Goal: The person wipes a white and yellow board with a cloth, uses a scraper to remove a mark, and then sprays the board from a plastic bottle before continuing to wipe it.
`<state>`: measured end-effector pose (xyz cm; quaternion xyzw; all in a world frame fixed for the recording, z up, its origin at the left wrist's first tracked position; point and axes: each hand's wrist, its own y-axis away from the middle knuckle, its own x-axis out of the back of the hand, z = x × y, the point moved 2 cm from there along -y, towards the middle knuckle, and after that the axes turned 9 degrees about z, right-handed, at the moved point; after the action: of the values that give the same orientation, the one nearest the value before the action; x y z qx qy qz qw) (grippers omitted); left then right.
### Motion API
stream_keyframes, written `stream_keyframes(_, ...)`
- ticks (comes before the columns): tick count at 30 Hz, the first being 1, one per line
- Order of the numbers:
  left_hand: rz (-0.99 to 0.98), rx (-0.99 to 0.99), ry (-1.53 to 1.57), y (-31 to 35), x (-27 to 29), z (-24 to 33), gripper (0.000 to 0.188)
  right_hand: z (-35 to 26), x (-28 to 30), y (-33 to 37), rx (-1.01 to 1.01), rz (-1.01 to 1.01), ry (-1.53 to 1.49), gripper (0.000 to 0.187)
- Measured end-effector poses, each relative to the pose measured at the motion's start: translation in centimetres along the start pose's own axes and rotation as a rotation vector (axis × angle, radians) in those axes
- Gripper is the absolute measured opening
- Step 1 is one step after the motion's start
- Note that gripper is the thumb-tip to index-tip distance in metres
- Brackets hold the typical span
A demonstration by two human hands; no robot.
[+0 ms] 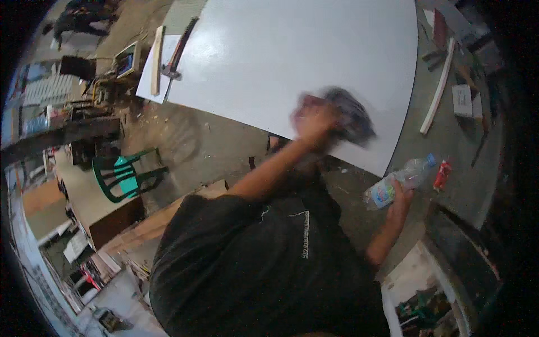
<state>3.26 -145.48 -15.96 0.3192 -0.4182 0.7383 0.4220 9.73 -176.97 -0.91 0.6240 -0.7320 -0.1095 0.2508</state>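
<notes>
My left hand (319, 126) is closed on a dark, bunched-up cloth (353, 115) and presses it against a large white board (269, 56). Motion smears both the cloth and the fingers, and a reddish patch of it shows beside the knuckles. Lower right, my right hand (401, 195) wraps round a clear plastic bottle (416, 171) with a blue cap and a pale label. The bottle is tilted, its cap pointing up and to the right, beyond the board's near corner.
A hammer (170, 71) and a wooden strip (158, 62) lie at the board's left. A green plastic chair (120, 180) stands left. Right of the board are a long pale strip (439, 90), a white box (462, 101) and a small red item (442, 175).
</notes>
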Motion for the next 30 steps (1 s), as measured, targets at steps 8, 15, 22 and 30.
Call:
stream_keyframes(8,0.339,0.549,-0.805,7.8,22.3,-24.5,0.059,-3.8,-2.7,-2.0,0.238,-0.359,0.164,0.056)
stream_keyframes(15,0.467,0.788,-0.866,8.5,23.1,-28.2,0.057,-4.2,-16.3,1.3,-0.161,-0.849,0.315,0.047)
stream_keyframes(22,0.566,0.630,-0.859,6.0,22.8,-27.1,0.044,-6.1,-39.6,6.3,-0.033,-1.144,0.611,0.048)
stream_keyframes(30,0.663,0.631,-0.761,7.4,23.7,-27.2,0.042,-6.5,-50.9,8.1,0.332,-1.189,0.959,0.067)
